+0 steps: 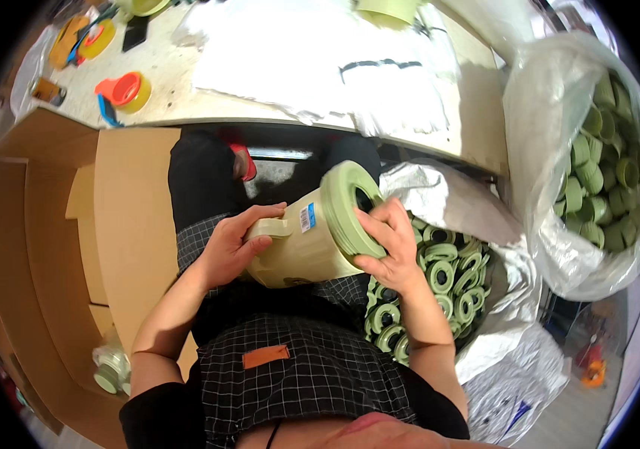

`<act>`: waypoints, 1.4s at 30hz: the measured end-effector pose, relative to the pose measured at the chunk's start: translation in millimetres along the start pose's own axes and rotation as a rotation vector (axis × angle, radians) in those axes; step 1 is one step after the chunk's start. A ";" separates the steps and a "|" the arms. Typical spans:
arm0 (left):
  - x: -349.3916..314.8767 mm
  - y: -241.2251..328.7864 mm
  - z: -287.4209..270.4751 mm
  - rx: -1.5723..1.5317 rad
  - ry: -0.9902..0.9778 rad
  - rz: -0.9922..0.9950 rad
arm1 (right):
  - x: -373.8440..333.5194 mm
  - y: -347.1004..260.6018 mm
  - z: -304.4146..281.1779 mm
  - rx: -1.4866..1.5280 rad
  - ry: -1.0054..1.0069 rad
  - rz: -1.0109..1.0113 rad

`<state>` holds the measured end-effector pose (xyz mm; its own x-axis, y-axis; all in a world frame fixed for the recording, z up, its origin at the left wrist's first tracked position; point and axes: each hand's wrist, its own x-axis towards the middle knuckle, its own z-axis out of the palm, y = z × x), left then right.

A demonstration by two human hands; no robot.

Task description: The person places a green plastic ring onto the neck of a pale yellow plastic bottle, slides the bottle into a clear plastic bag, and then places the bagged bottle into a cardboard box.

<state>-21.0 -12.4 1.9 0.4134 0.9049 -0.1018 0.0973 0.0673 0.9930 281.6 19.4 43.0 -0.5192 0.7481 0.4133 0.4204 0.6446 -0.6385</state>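
A large cream jug (291, 253) lies tilted across my lap, its mouth end up to the right. A green ring-shaped lid (344, 200) with a dark opening sits at that end. My left hand (231, 245) is closed round the jug's handle. On the lid's rim, my right hand (389, 243) is curled with its fingers gripping the edge and reaching toward the opening. A small blue and white label (307, 218) is stuck to the jug's side. Just right of my lap, many loose green ring lids (442, 275) fill a sack.
An open cardboard box (136, 239) stands at my left, with a clear container with a green lid (109, 374) inside. At right, a clear plastic bag (529, 157) holds green caps (596, 179). The table (178, 105) ahead bears white bags (275, 60), tape dispensers (127, 91) and a phone (135, 34).
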 end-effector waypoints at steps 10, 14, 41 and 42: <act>-7.6 -21.2 2.7 0.003 0.039 0.021 | -19.5 -9.3 14.0 0.048 0.005 0.074; -24.1 30.5 56.1 0.521 -0.083 -0.193 | -3.5 -6.8 14.7 0.094 0.043 0.486; 112.3 96.0 -25.9 0.344 0.276 0.408 | 16.7 43.3 4.9 0.343 -0.141 0.455; 171.7 73.4 -42.7 0.637 0.406 0.762 | 19.1 42.9 5.6 0.334 -0.147 0.452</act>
<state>18.4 165.8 59.9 0.2444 0.6955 0.6757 0.4431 -0.6999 0.5601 285.6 60.4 19.8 -0.4505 0.8924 -0.0269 0.3788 0.1638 -0.9109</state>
